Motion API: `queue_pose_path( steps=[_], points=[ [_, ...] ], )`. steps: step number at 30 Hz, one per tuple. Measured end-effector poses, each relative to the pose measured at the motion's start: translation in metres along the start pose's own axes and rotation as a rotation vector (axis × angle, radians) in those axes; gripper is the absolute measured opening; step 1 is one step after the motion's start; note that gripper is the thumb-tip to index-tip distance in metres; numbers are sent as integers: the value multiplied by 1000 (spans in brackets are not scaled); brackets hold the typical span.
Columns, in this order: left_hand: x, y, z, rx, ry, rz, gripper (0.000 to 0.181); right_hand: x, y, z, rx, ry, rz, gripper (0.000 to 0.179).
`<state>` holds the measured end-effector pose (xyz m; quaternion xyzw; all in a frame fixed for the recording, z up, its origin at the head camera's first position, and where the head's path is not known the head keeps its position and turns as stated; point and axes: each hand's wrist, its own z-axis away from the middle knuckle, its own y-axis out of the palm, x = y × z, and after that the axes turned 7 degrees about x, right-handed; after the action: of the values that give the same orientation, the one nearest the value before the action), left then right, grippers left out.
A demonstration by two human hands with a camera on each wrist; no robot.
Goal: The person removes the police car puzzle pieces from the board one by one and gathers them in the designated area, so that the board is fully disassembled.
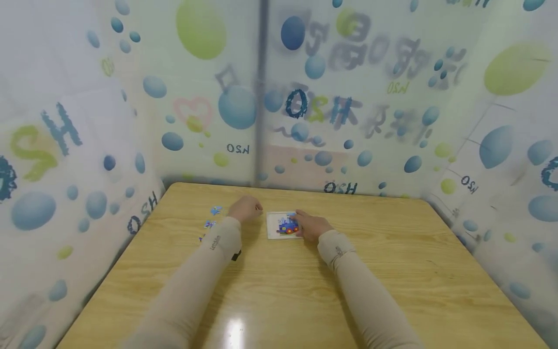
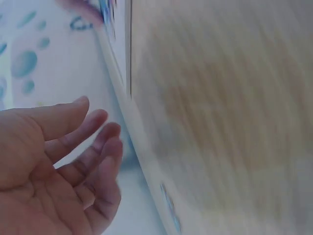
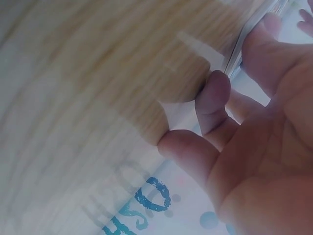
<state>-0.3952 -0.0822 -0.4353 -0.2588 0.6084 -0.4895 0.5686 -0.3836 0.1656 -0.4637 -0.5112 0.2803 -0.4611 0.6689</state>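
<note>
A white-bordered jigsaw board [image 1: 272, 232] with a blue train picture lies flat on the wooden table. My right hand [image 1: 313, 227] holds its right end, thumb and forefinger at the edge. In the right wrist view, other fingertips of the right hand [image 3: 254, 127] touch the tabletop beside the board. Just left of the board, my left hand [image 1: 245, 208] hovers over the table with nothing in it. The left wrist view shows the left hand's [image 2: 63, 161] fingers loosely bent, palm bare. Small blue jigsaw pieces [image 1: 215, 210] lie farther left, some partly hidden by the left sleeve.
The wooden table [image 1: 279, 291] reaches forward to a curtain [image 1: 370, 97] printed with bubbles and letters, which also hangs along both sides. More puzzle pieces [image 1: 210, 224] form a column near the left forearm. A light glare spot shows at the table's near side.
</note>
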Motion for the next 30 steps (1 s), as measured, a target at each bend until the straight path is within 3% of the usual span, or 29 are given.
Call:
queue_pose_path(
  steps=[5,11,19,25,30],
  points=[
    [-28,24,-6,69,4,-18,21,-1,2,-1,-1,3,5,57],
    [-48,40,-8,75,-13,-26,22,-2,2,-2,-26,1,-9,56],
    [-55,44,-14,99,-36,29,20,-2,2,-3,-23,5,13,56],
    [-53,42,-19,133,-30,24,21,1,-1,0,-28,0,15,57],
    [-51,41,-25,158,-46,79,18,1,-1,2,-40,-12,16,58]
  ],
)
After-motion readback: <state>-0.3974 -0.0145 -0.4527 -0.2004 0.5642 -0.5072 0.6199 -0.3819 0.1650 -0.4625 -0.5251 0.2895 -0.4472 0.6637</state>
